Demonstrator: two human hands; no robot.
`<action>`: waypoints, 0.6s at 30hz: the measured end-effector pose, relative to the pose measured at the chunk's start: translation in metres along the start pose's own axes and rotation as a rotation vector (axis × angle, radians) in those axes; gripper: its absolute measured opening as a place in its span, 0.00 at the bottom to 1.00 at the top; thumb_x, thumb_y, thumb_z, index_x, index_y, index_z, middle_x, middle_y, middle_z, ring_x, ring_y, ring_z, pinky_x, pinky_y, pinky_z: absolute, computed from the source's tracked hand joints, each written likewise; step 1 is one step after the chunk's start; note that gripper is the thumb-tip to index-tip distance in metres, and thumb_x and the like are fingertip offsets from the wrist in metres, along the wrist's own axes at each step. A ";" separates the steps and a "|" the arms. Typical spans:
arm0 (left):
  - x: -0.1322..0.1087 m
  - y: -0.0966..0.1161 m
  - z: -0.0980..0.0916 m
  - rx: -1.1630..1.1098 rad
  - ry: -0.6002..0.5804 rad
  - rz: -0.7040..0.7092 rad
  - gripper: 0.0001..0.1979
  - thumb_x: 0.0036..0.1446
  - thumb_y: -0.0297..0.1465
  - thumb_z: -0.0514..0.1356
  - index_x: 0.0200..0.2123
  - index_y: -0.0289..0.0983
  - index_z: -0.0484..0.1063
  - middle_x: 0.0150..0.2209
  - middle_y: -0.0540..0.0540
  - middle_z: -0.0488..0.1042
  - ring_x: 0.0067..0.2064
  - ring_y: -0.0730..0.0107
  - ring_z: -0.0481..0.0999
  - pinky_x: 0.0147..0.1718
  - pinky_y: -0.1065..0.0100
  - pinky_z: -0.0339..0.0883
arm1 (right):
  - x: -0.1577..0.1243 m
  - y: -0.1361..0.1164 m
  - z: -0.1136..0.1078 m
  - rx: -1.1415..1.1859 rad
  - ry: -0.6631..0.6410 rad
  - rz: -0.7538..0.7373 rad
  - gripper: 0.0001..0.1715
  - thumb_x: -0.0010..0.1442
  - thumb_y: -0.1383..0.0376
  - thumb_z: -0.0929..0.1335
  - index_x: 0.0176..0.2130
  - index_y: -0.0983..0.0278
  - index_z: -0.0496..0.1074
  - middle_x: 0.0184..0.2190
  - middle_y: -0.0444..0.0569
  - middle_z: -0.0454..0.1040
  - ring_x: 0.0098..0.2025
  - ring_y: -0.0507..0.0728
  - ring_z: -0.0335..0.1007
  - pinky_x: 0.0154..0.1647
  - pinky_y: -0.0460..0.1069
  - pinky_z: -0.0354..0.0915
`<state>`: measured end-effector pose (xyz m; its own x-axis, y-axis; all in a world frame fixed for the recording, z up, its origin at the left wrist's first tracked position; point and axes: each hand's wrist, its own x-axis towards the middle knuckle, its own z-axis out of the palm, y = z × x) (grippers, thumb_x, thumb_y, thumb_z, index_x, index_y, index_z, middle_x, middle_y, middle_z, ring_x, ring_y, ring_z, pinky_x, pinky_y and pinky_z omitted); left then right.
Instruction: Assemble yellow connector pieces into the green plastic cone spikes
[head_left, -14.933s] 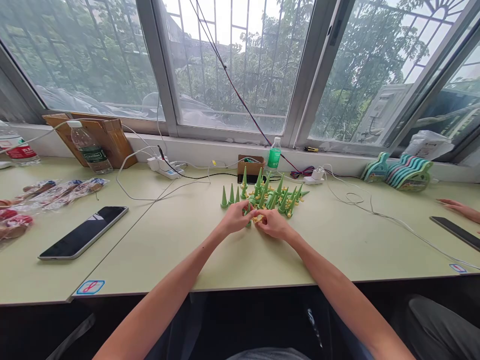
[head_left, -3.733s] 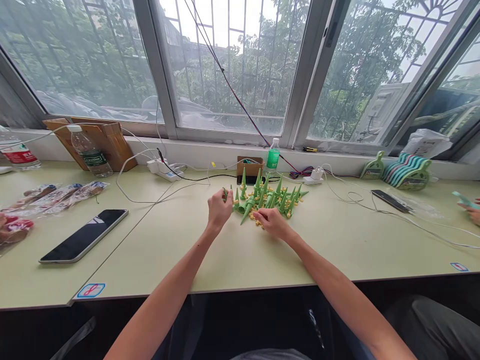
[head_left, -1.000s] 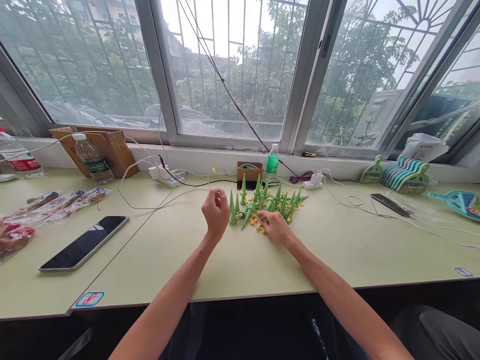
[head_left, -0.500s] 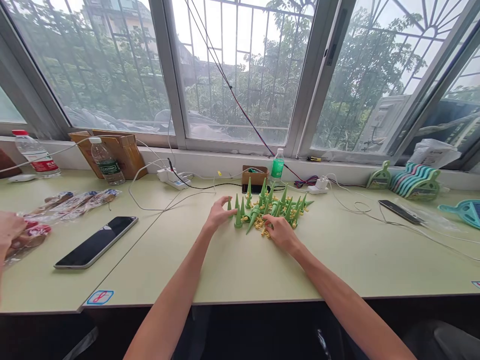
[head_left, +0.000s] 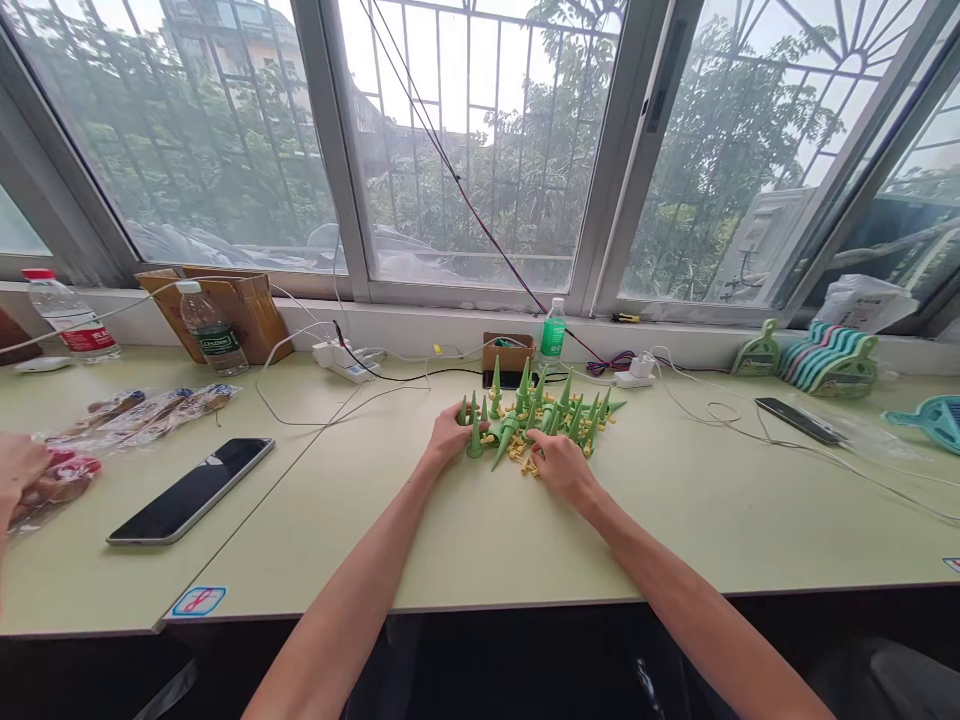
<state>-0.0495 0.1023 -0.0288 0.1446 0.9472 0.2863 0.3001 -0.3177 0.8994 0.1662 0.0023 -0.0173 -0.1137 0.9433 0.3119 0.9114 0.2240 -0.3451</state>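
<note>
My left hand [head_left: 450, 434] is at the left edge of a pile of green cone-shaped spikes [head_left: 525, 395]. Its fingers close around a slim upright green spike [head_left: 463, 411]. Just to the right, a wider green spike [head_left: 475, 440] stands point up on the table. My right hand [head_left: 562, 465] reaches the front of the pile, its curled fingertips among small yellow plastic pieces [head_left: 517, 452]. Whatever lies between those fingertips is too small to make out. Some spikes stand upright; others lie tilted across each other.
Behind the pile are a small brown box [head_left: 508, 352] and a green-labelled bottle [head_left: 553, 335]. A large phone [head_left: 191, 490] lies left, near another person's hand [head_left: 21, 465] and wrapped packets [head_left: 142, 415]. White cables [head_left: 720, 415] and small dustpans [head_left: 829, 365] are on the right.
My left hand has shifted slightly right, and its spread fingers have drawn in around the slim spike. My right hand has barely moved, staying at the yellow pieces.
</note>
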 end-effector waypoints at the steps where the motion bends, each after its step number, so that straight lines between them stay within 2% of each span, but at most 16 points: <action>1: 0.000 0.000 0.001 -0.010 0.000 -0.007 0.26 0.37 0.40 0.69 0.41 0.36 0.75 0.35 0.45 0.77 0.35 0.64 0.75 0.35 0.66 0.70 | 0.000 0.000 0.000 -0.005 0.002 0.003 0.20 0.57 0.74 0.65 0.47 0.59 0.71 0.33 0.47 0.78 0.37 0.57 0.74 0.34 0.45 0.59; 10: 0.000 0.005 0.006 -0.063 0.002 -0.045 0.26 0.35 0.44 0.70 0.36 0.33 0.78 0.26 0.47 0.75 0.26 0.70 0.72 0.24 0.70 0.66 | -0.002 -0.001 -0.001 -0.016 0.004 0.015 0.22 0.57 0.75 0.64 0.49 0.59 0.71 0.33 0.48 0.78 0.37 0.57 0.74 0.33 0.45 0.59; 18: 0.001 0.004 0.008 -0.073 -0.019 -0.011 0.24 0.36 0.44 0.70 0.35 0.34 0.80 0.26 0.47 0.76 0.27 0.67 0.73 0.27 0.68 0.68 | -0.001 0.000 0.000 0.004 0.005 0.021 0.22 0.56 0.75 0.65 0.49 0.59 0.71 0.32 0.47 0.78 0.37 0.57 0.74 0.33 0.45 0.60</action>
<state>-0.0409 0.1018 -0.0269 0.1598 0.9493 0.2706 0.2323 -0.3026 0.9244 0.1663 0.0019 -0.0180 -0.0925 0.9467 0.3087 0.9120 0.2050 -0.3553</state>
